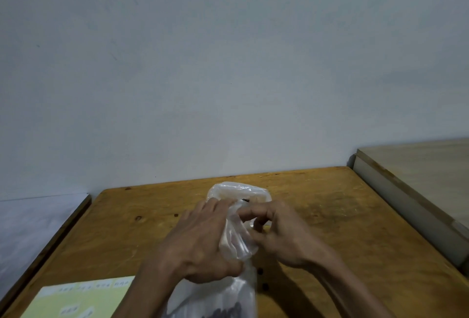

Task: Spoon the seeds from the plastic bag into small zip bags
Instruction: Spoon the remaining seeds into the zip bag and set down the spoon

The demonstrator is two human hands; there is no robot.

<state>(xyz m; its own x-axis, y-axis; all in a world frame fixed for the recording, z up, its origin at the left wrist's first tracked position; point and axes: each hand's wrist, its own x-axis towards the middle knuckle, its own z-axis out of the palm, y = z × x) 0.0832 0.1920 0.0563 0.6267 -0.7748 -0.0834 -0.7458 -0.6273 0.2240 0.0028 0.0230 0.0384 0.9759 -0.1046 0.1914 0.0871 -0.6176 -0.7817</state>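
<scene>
Plain grey-white wall (228,64) fills most of the head view, and below it an orange-brown wooden surface (317,203) carries the work. At the near middle of that surface stands the thin, translucent white plastic bag (236,236), its crumpled neck rising between the two hands and its far rim standing open just beyond the fingertips. The left hand (200,244) wraps the neck from its own side, fingers (215,205) curled over the film with the tips at the rim; the right hand (281,234) pinches a fold of the same film between thumb and bent fingers (256,212), so both have hold of the bag and neither is slack. Judging by the creases and sheen, the film is very light, soft and slippery, with no stiffness of its own, so it likely needs holding at the rim on both sides to keep the mouth spread. Dark shapes show through the film below the left wrist, at the bottom edge of the view; these are probably the seeds (228,311), and their weight should anchor the bag's base. A small dark speck sits at the rim just past the right fingertips; what it is cannot be told. No spoon and no small zip bags are visible. Nearer than the left hand and off to its outer side lies a pale yellow-green printed sheet (76,300) with small labels too blurred to read.
</scene>
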